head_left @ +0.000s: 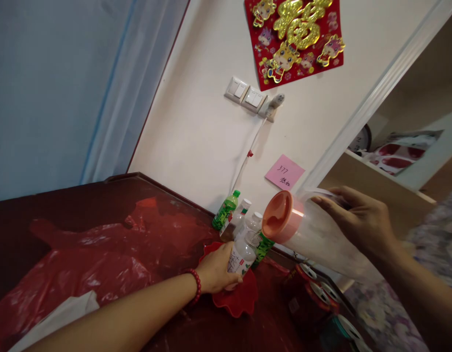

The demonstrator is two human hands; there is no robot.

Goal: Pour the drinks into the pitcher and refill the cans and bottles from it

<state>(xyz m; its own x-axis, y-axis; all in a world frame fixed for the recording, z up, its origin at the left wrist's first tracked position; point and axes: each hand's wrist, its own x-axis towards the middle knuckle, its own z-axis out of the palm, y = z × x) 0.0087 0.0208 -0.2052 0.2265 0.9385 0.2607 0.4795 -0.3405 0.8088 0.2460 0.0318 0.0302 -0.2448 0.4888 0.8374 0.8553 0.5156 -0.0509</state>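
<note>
My left hand (217,270) is closed around a clear plastic bottle (244,252) with a white cap and a white label, tilted over a red scalloped plate (240,298) on the dark red table (101,195). My right hand (359,220) grips a clear plastic jug (313,230) with a pink-orange lid, held on its side in the air, lid end toward the bottles. A red bead bracelet circles my left wrist.
A green bottle (226,210) and another white-capped bottle (240,215) stand by the wall. A red plastic bag (101,254) lies spread on the table. On the wall are light switches (246,94), a pink note (284,172) and a red-and-gold decoration (295,36). A shelf opening lies at right.
</note>
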